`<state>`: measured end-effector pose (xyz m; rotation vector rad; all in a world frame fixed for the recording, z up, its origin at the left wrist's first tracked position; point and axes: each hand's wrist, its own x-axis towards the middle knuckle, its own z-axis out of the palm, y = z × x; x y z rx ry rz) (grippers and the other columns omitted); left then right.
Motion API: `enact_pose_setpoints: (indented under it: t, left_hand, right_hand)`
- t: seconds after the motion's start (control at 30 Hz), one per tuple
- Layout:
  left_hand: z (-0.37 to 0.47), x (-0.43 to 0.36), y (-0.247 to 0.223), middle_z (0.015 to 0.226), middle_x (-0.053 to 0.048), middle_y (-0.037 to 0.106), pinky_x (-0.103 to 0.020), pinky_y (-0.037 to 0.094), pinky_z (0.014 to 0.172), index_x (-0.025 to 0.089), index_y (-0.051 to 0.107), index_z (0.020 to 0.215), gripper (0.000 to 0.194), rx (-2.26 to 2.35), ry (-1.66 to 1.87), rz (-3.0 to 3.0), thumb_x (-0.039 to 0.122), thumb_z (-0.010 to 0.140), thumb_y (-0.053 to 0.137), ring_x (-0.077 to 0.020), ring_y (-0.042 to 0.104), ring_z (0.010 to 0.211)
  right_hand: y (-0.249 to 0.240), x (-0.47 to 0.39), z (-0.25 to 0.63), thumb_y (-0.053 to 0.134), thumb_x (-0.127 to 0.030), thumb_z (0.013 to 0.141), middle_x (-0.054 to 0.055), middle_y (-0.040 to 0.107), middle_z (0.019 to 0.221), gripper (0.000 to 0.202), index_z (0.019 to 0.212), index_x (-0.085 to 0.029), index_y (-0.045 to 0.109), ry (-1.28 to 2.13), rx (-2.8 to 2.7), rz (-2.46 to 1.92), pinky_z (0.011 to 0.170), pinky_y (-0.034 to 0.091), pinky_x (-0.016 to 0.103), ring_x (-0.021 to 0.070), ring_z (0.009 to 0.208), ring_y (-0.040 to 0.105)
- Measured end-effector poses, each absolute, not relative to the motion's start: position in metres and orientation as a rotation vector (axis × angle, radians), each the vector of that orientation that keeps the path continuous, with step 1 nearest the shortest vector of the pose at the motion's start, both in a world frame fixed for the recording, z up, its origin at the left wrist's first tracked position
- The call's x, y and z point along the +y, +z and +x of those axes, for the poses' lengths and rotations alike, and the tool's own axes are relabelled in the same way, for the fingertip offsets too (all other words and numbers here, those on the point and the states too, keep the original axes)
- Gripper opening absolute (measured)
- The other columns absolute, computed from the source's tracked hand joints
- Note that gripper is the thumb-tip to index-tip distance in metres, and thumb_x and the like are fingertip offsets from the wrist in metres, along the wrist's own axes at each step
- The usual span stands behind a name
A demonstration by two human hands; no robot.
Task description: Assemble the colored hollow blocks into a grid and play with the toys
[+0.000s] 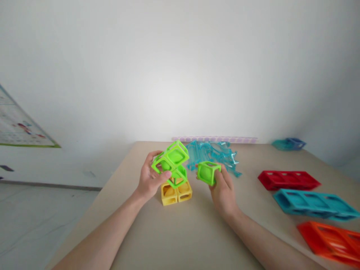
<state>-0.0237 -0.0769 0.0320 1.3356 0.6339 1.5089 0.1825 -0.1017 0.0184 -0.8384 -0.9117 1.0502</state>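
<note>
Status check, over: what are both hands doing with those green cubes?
Left hand grips joined green plastic frame cubes above yellow cubes. Right hand holds single green cube, apart. Nothing between.

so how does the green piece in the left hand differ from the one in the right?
The green cluster in the left hand is several joined cubes, tilted, touching the yellow blocks. The single green cube in the right hand is one unit, held clear of everything else. Both are bright green open-frame cubes.
</note>
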Motion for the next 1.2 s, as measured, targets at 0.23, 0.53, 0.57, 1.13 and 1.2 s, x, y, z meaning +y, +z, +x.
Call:
enact_pose_setpoints:
  t: [0.23,0.53,0.57,1.13,1.2]
  left_hand:
    - [-0.015,-0.092,0.036,0.1,-0.002,0.067,-0.027,0.057,0.066,0.03,0.039,0.125,0.072,0.54,1.333,1.535,0.019,0.066,0.078,-0.0167,0.068,0.078]
    - [-0.02,-0.091,0.036,0.11,-0.006,0.064,-0.023,0.053,0.07,0.023,0.054,0.122,0.061,0.72,1.38,1.782,0.025,0.066,0.079,-0.0194,0.064,0.091]
    - [-0.02,-0.091,0.036,0.108,-0.006,0.064,-0.023,0.053,0.068,0.023,0.054,0.121,0.06,0.74,1.378,1.788,0.025,0.066,0.079,-0.0185,0.064,0.089]
    - [-0.021,-0.089,0.035,0.099,-0.002,0.063,-0.019,0.048,0.061,0.026,0.049,0.121,0.065,0.734,1.185,1.658,0.026,0.064,0.081,-0.0116,0.059,0.073]
    - [-0.022,-0.089,0.035,0.098,-0.001,0.063,-0.019,0.048,0.062,0.026,0.049,0.121,0.066,0.742,1.183,1.645,0.026,0.064,0.082,-0.012,0.059,0.074]
  right_hand:
    - [0.013,-0.114,0.176,0.048,-0.052,0.091,0.003,0.064,0.095,0.03,0.098,-0.025,0.058,1.011,-1.208,-0.87,0.082,0.047,0.035,0.0221,0.095,0.058]
    - [0.022,-0.111,0.176,0.054,-0.048,0.09,0.0,0.056,0.082,0.026,0.091,-0.023,0.059,0.986,-1.24,-0.857,0.072,0.043,0.028,0.0161,0.077,0.05]
    - [0.022,-0.11,0.177,0.056,-0.046,0.089,-0.001,0.055,0.078,0.025,0.087,-0.022,0.059,0.977,-1.23,-0.85,0.069,0.042,0.026,0.0149,0.073,0.048]
    - [0.016,-0.116,0.165,0.056,-0.05,0.087,0.0,0.065,0.078,0.031,0.081,-0.021,0.064,1.093,-1.101,-0.848,0.072,0.047,0.029,0.0171,0.073,0.056]
    - [0.016,-0.117,0.164,0.055,-0.052,0.087,0.001,0.068,0.083,0.032,0.086,-0.022,0.066,1.032,-1.143,-0.858,0.076,0.048,0.03,0.0188,0.078,0.058]
